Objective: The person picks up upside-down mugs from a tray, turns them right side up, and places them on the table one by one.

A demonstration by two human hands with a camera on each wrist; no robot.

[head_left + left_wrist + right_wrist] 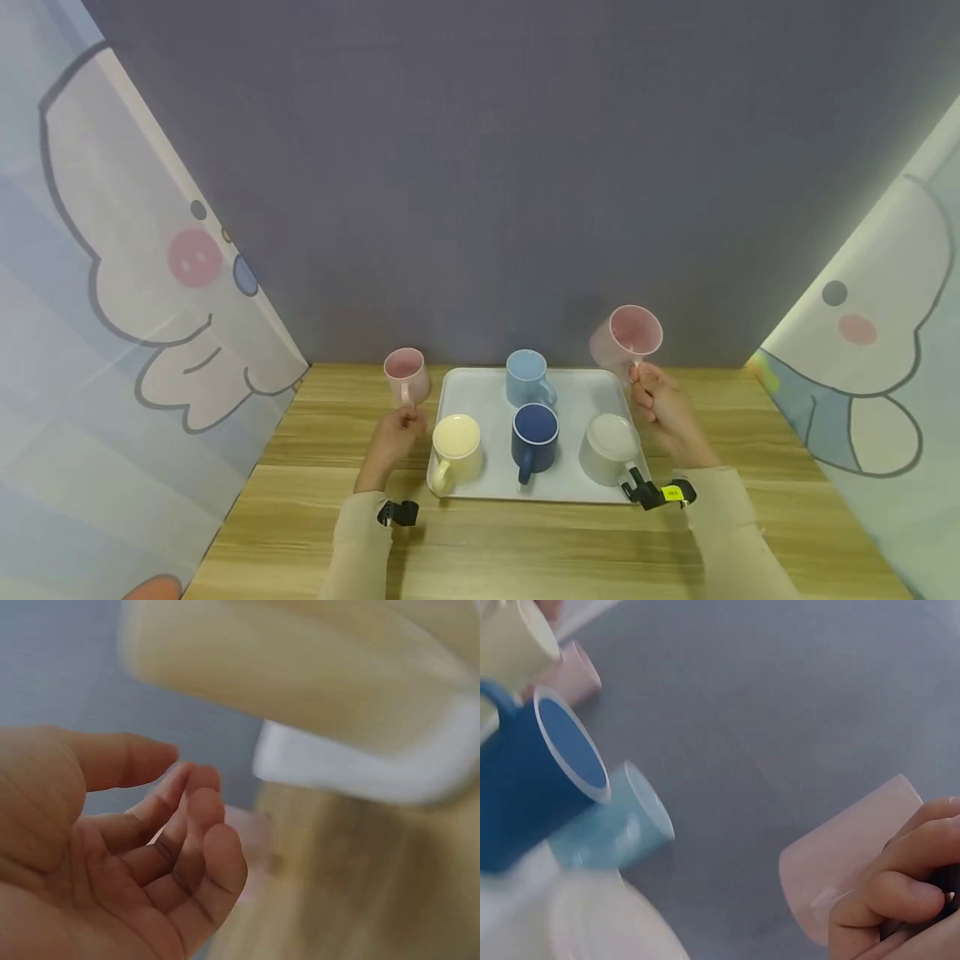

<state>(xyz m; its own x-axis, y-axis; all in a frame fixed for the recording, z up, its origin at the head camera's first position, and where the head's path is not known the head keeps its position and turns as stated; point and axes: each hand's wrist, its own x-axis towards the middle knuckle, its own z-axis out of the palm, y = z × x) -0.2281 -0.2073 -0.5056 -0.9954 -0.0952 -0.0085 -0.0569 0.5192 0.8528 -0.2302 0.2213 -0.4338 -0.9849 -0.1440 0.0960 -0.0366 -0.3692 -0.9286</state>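
**Right hand (667,412) grasping a raised pink mug (618,342); six mugs counted in all**

At far left I have one cartoon-printed panel (142,208); beside it, on the wood-grain table (540,550), stands the first of two pink mugs, the standing pink mug (416,385), left of the tray, its handle toward me; my left hand (393,437) is at that handle, fingers loosely bent, thumb tip near the forefinger, nothing gripped between them; whether they touch the handle I cannot tell.

Next comes one white tray (480,392) bearing four mugs; one yellow mug (459,450) sits at its near left, handle pointing toward me; in the middle are two blues, one light blue mug (525,379) behind and one navy mug (536,437) in front; one white mug (606,450) is at the near right.

Further right, my right fingers are curled round the handle of the second pink one, which I hold tilted above the table by the tray's far right corner; one more cartoon-printed panel closes the right side; one grey wall (480,167) runs behind everything.
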